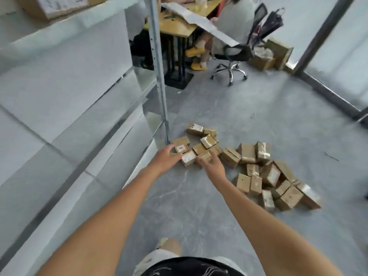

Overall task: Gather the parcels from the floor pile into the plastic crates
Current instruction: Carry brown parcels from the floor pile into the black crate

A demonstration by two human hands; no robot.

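Observation:
A pile of several small brown cardboard parcels lies on the grey floor, spreading from the foot of a shelf post toward the right. Both my arms reach down to its near-left end. My left hand has spread fingers beside a parcel with a white label and just below another labelled parcel. My right hand has loosely spread fingers at the near side of a brown parcel. Neither hand plainly grips anything. No plastic crate is in view.
A metal shelving unit with white shelves fills the left side. At the back a person sits on an office chair at a yellow desk. An open cardboard box stands by a dark-framed glass wall on the right.

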